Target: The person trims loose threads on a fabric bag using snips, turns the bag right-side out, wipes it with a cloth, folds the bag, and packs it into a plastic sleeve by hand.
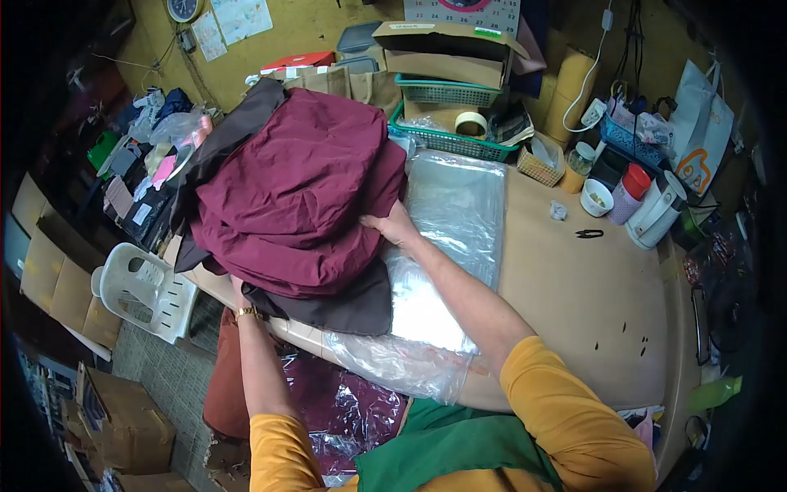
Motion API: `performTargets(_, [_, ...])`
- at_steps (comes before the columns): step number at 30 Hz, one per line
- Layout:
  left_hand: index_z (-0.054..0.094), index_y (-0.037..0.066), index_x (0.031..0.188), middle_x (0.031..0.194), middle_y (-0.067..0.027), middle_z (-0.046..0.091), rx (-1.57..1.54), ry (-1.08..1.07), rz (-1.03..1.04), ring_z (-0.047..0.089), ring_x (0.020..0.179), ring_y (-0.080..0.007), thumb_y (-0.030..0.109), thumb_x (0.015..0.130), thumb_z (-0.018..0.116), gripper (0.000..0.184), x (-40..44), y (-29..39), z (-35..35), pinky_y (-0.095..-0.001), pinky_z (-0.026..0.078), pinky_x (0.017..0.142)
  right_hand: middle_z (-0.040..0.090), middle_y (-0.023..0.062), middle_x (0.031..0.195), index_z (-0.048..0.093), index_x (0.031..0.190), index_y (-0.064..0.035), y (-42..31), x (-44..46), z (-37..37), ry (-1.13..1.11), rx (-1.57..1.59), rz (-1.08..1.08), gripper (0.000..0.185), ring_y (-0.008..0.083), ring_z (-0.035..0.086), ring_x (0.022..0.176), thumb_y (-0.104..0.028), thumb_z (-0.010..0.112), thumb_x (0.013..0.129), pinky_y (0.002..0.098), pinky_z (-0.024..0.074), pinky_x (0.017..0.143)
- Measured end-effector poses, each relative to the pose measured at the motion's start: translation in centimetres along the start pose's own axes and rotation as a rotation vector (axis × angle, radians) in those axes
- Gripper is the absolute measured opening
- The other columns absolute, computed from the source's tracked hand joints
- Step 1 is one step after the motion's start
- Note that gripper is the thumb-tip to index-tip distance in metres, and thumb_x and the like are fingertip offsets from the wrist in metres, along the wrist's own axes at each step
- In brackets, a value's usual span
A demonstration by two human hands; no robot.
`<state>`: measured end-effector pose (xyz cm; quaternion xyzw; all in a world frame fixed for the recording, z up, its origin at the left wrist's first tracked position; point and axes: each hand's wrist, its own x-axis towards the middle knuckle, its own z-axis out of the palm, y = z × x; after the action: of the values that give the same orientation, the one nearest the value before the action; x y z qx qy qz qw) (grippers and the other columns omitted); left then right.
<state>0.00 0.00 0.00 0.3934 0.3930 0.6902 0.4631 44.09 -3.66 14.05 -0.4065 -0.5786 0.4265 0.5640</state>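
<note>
A large bundle of maroon fabric (287, 189) lies heaped on the left part of the table, with dark brown fabric (344, 299) beneath it and along its left side. My right hand (392, 225) grips the right edge of the maroon fabric, thumb on top and the other fingers hidden. At the bundle's lower left edge is my left hand (238, 289), mostly covered by the cloth, so its fingers do not show. Flat clear plastic sheets (455, 213) lie right of the bundle, and some plastic hangs over the table's front edge.
Green baskets (492, 149) with a cardboard box (443, 61) stand at the back. A white bowl (596, 198), cups, and small black snips (589, 234) are on the right. A white plastic chair (147, 291) stands left of the table (566, 328).
</note>
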Motion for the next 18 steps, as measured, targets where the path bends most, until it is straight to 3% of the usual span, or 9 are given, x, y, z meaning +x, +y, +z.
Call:
performTargets(2, [0.050,0.000,0.133,0.128,-0.0089,0.057,0.131,0.010,0.128,0.059,0.107,-0.0230,0.043,0.091,0.060,0.060,-2.1,0.3,1.9,-0.0348,0.048,0.091,0.052,0.0128,0.137,0.033,0.144,-0.0034,1.0,-0.7,-1.4,0.015,-0.082,0.152,0.080,0.0241,0.049,0.126,-0.027,0.077,0.082,0.0378,0.0396,0.104])
performTargets(5, [0.054,-0.002,0.129,0.123,-0.0128,0.061,0.256,-0.004,0.188,0.059,0.107,-0.0225,0.044,0.091,0.060,0.060,-0.6,1.2,0.2,-0.0369,0.048,0.091,0.054,0.0144,0.132,0.048,0.133,-0.0021,-0.9,-3.8,-4.1,0.057,-0.159,0.209,0.059,0.0220,0.055,0.117,-0.023,0.073,0.083,0.0353,0.0476,0.094])
performTargets(6, [0.054,-0.002,0.128,0.122,-0.0134,0.062,0.287,-0.001,0.196,0.059,0.107,-0.0224,0.044,0.091,0.060,0.059,-0.7,1.3,0.7,-0.0370,0.048,0.090,0.054,0.0146,0.130,0.054,0.128,-0.0021,-3.1,-5.8,-6.4,0.010,-0.241,0.205,0.052,0.0224,0.057,0.114,-0.021,0.072,0.083,0.0353,0.0496,0.091])
performTargets(7, [0.055,-0.003,0.127,0.122,-0.0139,0.062,0.322,0.010,0.195,0.059,0.107,-0.0224,0.044,0.091,0.060,0.059,-0.9,1.6,1.2,-0.0371,0.048,0.090,0.057,0.0143,0.122,0.062,0.116,-0.0021,-3.4,-8.1,-9.5,0.036,-0.596,0.003,0.037,0.0236,0.060,0.108,-0.015,0.071,0.082,0.0347,0.0520,0.087])
performTargets(8, [0.055,-0.003,0.127,0.121,-0.0145,0.062,0.369,0.023,0.186,0.060,0.107,-0.0223,0.044,0.091,0.060,0.059,-1.1,1.9,1.9,-0.0373,0.048,0.090,0.059,0.0147,0.119,0.065,0.109,-0.0036,-2.1,-9.7,-13.3,0.044,-0.585,-0.061,0.030,0.0291,0.057,0.113,-0.013,0.070,0.081,0.0375,0.0467,0.096])
performTargets(9, [0.055,-0.003,0.126,0.121,-0.0150,0.063,0.428,0.037,0.174,0.060,0.107,-0.0222,0.044,0.091,0.060,0.059,-1.6,2.6,2.5,-0.0374,0.048,0.090,0.060,0.0154,0.114,0.066,0.102,-0.0032,-2.1,-11.6,-15.5,0.198,-0.522,-0.042,0.024,0.0305,0.058,0.109,-0.010,0.069,0.079,0.0380,0.0477,0.093])
performTargets(10, [0.056,-0.003,0.125,0.120,-0.0156,0.063,0.511,0.056,0.158,0.060,0.106,-0.0222,0.044,0.091,0.060,0.058,-2.2,3.4,3.0,-0.0375,0.048,0.090,0.061,0.0157,0.110,0.067,0.097,-0.0029,-0.7,-13.2,-19.3,0.320,-0.708,-0.086,0.020,0.0328,0.059,0.106,-0.007,0.067,0.078,0.0384,0.0480,0.091])
performTargets(14, [0.057,-0.004,0.123,0.117,-0.0178,0.064,1.030,0.115,0.057,0.061,0.105,-0.0219,0.043,0.091,0.061,0.057,-5.0,7.4,3.7,-0.0381,0.048,0.089,0.059,0.0191,0.114,0.063,0.103,-0.0010,-1.5,-17.7,-30.9,0.482,-1.024,0.004,0.027,0.0355,0.055,0.114,0.002,0.057,0.077,0.0410,0.0436,0.098])
performTargets(18, [0.059,-0.005,0.120,0.115,-0.0199,0.065,1.632,0.049,-0.183,0.061,0.105,-0.0216,0.043,0.091,0.061,0.057,-6.9,13.8,3.5,-0.0386,0.048,0.089,0.051,0.0216,0.133,0.056,0.121,0.0015,0.0,-20.5,-39.0,0.622,-1.406,-0.015,0.047,0.0365,0.045,0.128,0.008,0.052,0.075,0.0449,0.0348,0.108])
